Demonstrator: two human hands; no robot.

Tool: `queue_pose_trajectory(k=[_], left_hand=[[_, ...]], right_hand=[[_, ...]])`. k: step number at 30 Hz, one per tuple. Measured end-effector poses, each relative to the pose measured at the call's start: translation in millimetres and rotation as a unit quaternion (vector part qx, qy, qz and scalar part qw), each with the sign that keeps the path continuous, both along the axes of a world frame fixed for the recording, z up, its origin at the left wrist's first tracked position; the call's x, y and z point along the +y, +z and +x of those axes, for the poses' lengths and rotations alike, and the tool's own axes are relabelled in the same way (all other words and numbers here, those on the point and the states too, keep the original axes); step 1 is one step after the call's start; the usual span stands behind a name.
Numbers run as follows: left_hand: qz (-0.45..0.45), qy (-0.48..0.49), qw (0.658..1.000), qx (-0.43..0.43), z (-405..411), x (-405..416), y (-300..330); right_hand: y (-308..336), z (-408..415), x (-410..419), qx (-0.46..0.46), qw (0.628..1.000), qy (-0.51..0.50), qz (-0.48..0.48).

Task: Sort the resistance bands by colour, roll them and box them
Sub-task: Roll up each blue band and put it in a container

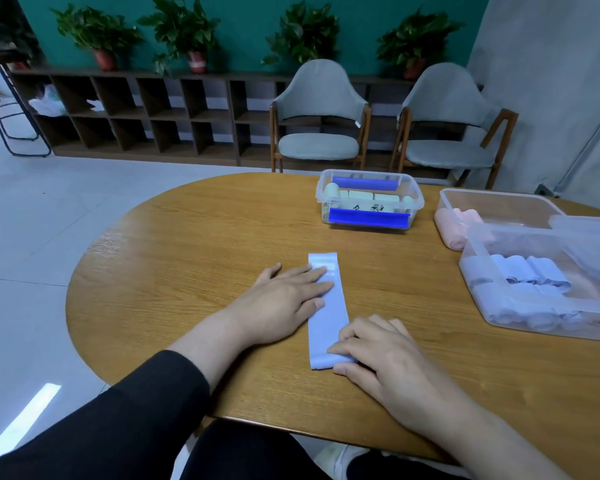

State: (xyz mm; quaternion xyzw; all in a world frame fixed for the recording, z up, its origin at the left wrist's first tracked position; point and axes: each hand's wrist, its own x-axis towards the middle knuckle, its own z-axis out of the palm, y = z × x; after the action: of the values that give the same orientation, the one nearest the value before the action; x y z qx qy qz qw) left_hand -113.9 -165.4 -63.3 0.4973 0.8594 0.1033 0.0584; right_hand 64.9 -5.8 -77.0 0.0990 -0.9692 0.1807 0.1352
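A light blue resistance band lies flat and lengthwise on the wooden table. My left hand presses on its middle with straight fingers. My right hand pinches the near end of the band, where a small fold or roll has started. At the right, a clear box holds several rolled blue bands. Behind it another clear box holds pink rolls. A third clear box with blue clips, at the table's far side, holds pale green rolls.
A clear lid leans over the right boxes. Two grey chairs stand beyond the table, before a low dark shelf with potted plants. The table's near edge curves close to my lap.
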Motion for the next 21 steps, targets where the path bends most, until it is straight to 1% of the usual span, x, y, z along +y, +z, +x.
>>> queue_pose_trajectory(k=[4,8,12,17,21], left_hand=[[0.017,0.035,0.999,0.000,-17,14,-1],[0.056,0.047,0.997,0.018,-22,20,-5],[0.085,0.043,0.995,0.039,-24,21,-9],[0.115,0.034,0.992,0.049,-25,19,-11],[0.113,0.034,0.992,0.051,-26,20,-11]], right_hand=[[-1,-3,4,-0.001,0.999,0.009,-0.031],[-3,-5,4,0.022,1.000,0.002,-0.014],[-2,-8,4,0.008,1.000,-0.008,-0.023],[1,-17,11,-0.037,0.998,0.034,-0.041],[2,-22,13,-0.018,0.997,0.022,-0.071]])
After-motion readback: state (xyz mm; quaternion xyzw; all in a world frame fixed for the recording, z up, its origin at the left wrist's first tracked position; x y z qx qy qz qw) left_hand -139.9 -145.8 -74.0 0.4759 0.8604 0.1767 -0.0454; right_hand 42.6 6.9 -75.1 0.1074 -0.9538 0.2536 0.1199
